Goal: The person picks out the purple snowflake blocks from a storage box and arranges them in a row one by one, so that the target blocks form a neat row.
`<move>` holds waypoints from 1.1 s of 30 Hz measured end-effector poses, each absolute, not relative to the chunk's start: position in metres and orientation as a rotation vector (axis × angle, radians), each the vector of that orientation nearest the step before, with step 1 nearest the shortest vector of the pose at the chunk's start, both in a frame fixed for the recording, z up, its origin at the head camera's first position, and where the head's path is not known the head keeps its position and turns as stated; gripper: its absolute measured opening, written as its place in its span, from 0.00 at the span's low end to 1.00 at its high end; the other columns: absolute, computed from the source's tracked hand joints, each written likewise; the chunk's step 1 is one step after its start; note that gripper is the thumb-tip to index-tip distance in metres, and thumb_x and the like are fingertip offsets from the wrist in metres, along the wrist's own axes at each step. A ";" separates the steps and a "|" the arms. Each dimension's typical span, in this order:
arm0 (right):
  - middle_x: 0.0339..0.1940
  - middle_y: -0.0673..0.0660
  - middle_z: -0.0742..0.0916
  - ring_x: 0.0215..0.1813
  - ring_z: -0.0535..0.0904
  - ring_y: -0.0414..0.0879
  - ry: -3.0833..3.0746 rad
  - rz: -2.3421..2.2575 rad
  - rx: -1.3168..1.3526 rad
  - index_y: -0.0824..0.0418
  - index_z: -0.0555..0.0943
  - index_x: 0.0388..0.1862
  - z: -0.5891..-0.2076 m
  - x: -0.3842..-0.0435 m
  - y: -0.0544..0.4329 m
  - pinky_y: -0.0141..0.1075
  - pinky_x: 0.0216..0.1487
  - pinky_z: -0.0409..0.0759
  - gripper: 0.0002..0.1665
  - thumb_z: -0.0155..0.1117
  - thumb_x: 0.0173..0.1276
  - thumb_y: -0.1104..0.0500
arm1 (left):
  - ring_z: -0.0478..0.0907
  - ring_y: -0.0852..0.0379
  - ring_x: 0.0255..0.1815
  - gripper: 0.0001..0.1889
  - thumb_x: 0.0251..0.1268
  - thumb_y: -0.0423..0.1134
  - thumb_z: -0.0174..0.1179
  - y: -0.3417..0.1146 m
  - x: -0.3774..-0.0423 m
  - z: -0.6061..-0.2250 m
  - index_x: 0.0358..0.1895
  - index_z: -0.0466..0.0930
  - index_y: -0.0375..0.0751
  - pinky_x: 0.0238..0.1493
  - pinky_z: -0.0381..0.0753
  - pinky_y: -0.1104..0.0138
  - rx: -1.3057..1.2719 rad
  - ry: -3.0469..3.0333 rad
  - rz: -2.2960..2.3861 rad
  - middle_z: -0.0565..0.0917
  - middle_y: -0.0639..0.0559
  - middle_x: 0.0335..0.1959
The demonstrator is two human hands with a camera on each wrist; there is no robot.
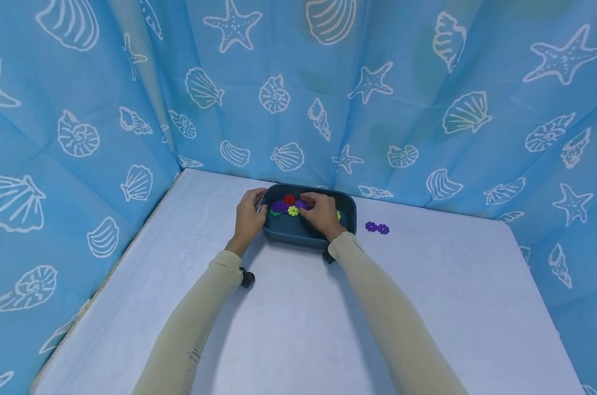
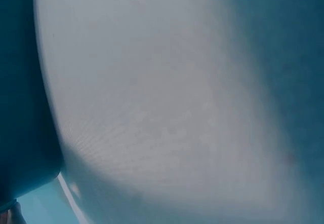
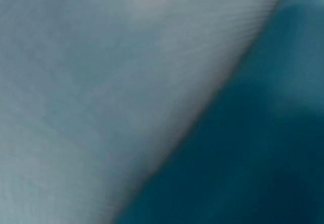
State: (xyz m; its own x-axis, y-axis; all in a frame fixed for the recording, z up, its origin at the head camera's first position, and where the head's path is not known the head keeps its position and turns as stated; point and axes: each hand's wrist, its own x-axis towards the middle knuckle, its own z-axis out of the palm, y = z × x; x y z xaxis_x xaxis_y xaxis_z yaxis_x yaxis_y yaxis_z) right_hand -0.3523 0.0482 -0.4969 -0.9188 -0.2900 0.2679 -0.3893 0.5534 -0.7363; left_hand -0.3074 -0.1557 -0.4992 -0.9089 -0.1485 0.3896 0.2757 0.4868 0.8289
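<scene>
A dark blue-grey tray (image 1: pixel 298 237) stands near the back edge of the table, with flower-shaped notched plastic discs inside. My left hand (image 1: pixel 250 216) holds the tray at its left end, thumb near the rim. Reaching over the front rim, my right hand (image 1: pixel 323 214) has its thumb and fingertips around a purple disc (image 1: pixel 302 204). Beside it lie a yellow-green disc (image 1: pixel 293 210), a red disc (image 1: pixel 289 199), more purple discs (image 1: pixel 279 207) and a green one. The right hand covers part of the tray. Both wrist views are blurred; the left wrist view shows a dark tray wall (image 2: pixel 25 107).
Two purple discs (image 1: pixel 377 227) lie side by side on the white tablecloth (image 1: pixel 288 318), right of the tray. A blue curtain (image 1: pixel 298 131) with white shell prints hangs behind the table and along its sides. Small black cameras sit at each wrist.
</scene>
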 end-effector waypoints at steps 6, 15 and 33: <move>0.52 0.60 0.86 0.54 0.83 0.50 -2.622 1.368 0.620 0.67 0.82 0.55 -0.486 -0.349 0.055 0.39 0.58 0.82 0.22 0.71 0.61 0.65 | 0.73 0.51 0.64 0.20 0.64 0.20 0.56 -0.155 -0.308 -0.499 0.59 0.73 0.31 0.65 0.71 0.73 -0.116 -2.343 -1.385 0.75 0.41 0.58; 0.53 0.59 0.85 0.53 0.83 0.50 -2.623 1.347 0.541 0.64 0.82 0.56 -0.463 -0.348 0.095 0.41 0.56 0.83 0.22 0.71 0.62 0.63 | 0.72 0.50 0.64 0.21 0.64 0.20 0.56 -0.155 -0.305 -0.497 0.60 0.73 0.31 0.66 0.72 0.69 -0.120 -2.359 -1.386 0.75 0.40 0.58; 0.60 0.61 0.80 0.62 0.77 0.57 -2.843 1.248 0.007 0.61 0.76 0.63 -0.467 -0.334 0.225 0.47 0.60 0.80 0.26 0.67 0.66 0.61 | 0.73 0.50 0.64 0.21 0.64 0.21 0.56 -0.153 -0.305 -0.497 0.60 0.73 0.31 0.66 0.73 0.67 -0.122 -2.362 -1.376 0.75 0.40 0.58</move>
State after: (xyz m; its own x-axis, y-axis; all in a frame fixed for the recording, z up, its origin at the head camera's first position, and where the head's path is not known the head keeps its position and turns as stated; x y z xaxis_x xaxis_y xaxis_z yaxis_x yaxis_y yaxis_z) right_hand -0.3337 0.2248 -0.4668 -0.9993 0.0107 0.0351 -0.0186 0.6773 -0.7355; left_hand -0.3048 -0.1528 -0.4975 -0.9150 -0.1246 0.3837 0.2723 0.5110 0.8153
